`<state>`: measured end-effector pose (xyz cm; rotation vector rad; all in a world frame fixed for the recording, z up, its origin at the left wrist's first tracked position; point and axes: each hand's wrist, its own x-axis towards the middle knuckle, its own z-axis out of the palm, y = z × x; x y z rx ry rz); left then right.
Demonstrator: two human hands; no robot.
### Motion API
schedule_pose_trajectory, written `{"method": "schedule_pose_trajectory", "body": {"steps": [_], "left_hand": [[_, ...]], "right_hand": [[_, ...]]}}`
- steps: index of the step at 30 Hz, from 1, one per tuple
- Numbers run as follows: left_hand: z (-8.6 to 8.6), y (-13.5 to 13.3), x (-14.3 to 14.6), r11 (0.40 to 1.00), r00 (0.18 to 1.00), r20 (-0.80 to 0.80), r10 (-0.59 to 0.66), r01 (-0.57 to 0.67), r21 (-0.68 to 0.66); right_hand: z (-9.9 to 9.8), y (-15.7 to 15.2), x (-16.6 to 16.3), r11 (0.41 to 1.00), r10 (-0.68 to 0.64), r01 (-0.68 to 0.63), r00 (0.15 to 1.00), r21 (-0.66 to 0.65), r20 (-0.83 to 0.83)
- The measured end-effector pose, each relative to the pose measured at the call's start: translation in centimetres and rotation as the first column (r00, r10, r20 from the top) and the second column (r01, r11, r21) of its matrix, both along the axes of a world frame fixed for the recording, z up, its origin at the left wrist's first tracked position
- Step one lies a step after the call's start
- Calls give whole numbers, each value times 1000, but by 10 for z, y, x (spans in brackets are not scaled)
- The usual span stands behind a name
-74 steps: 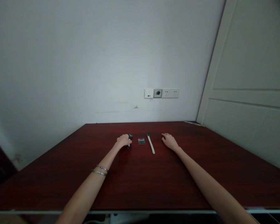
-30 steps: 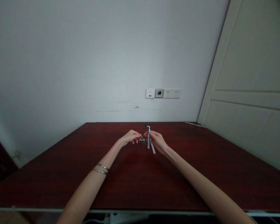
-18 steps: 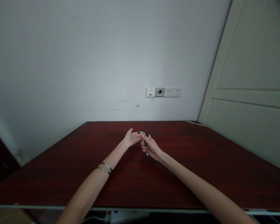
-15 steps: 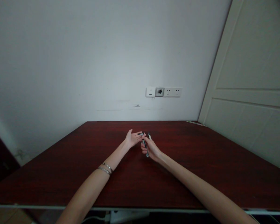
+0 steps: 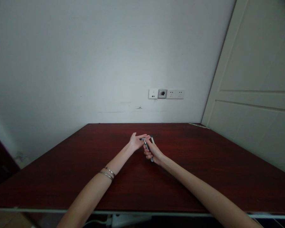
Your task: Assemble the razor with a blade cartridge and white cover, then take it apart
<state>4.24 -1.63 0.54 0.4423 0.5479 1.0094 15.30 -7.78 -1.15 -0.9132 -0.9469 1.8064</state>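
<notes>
Head view, one moment. Both forearms reach out over the dark red wooden table point(image 5: 204, 177), and the hands meet near its middle.

Right hand point(image 5: 154, 152): fingers curled shut around the handle of a razor point(image 5: 146, 144). The handle slants, with its lower end showing below the fist toward the near side; the head points up and to the left. The razor is clear of the table surface, held above it.

Left hand point(image 5: 136, 141): palm open and turned up, fingers extended toward the right, holding nothing. The razor head sits at its fingertips; whether it touches them I cannot tell at this size.

Two bracelets point(image 5: 107, 173) circle the left wrist.

A white stick-like tool point(image 5: 152, 138) lies on the table just behind the right hand, only its far end showing; the rest is hidden by the hand.

Back wall point(image 5: 85, 63): white, with a row of wall sockets point(image 5: 166, 94), one dark plug inserted. A white panelled door point(image 5: 258, 82) stands at the right, beside the table's far right corner.
</notes>
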Motion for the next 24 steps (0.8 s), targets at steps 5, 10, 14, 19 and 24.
{"method": "schedule_pose_trajectory", "body": {"steps": [5,10,14,19,24], "left_hand": [[8,-11,4,1000,1000,4,-9,9,1],[10,-12,7,999,999,-6,-32,32,-27],[7,-8,8,999,1000,-4,-25,25,-36],[5,-6,7,999,999,-7,-38,38,-24],[11,-11,8,999,1000,-9,11,-12,-30]], "right_hand": [[1,0,-1,1000,-24,23,999,20,24],[1,-1,-1,999,-9,8,999,32,44],[2,-3,-2,998,-26,23,998,56,57],[3,-4,-3,996,-65,60,996,69,67],[2,-3,-2,995,-60,54,996,84,72]]}}
